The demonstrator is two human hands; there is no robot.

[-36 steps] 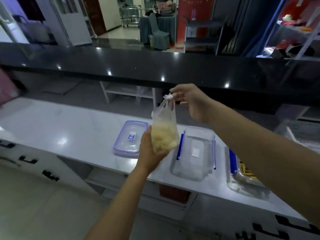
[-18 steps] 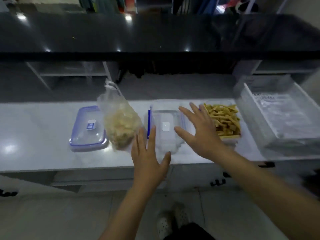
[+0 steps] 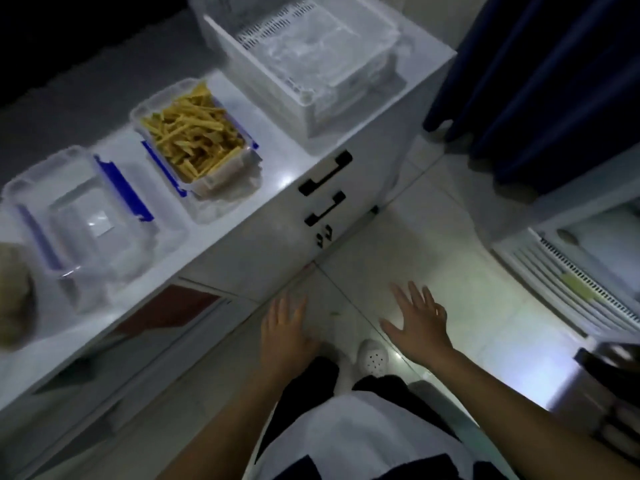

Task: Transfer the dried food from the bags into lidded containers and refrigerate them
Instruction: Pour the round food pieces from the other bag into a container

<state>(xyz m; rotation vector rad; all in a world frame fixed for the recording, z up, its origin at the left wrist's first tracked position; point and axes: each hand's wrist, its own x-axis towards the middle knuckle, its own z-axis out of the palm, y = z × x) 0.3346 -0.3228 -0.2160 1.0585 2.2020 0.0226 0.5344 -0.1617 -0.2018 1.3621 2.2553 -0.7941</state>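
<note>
A clear container (image 3: 197, 136) full of yellow dried sticks stands open on the white counter (image 3: 277, 168). Left of it is an empty clear container (image 3: 86, 223) with blue clips. The bag of pale dried food (image 3: 14, 306) lies at the far left edge, partly cut off. My left hand (image 3: 287, 327) and my right hand (image 3: 415, 323) hang over the floor in front of the counter, both open with fingers spread, holding nothing and well away from the containers.
A white plastic crate (image 3: 311, 64) with clear wrapping sits on the counter's right end. Black drawer handles (image 3: 325, 174) face the tiled floor (image 3: 450, 244). A dark blue curtain (image 3: 540, 74) hangs at the right, with a white slatted appliance (image 3: 581, 282) below it.
The bag was let go and now rests on the counter. Both hands have drawn back from the counter to over the floor, and my view has swung right and downward.
</note>
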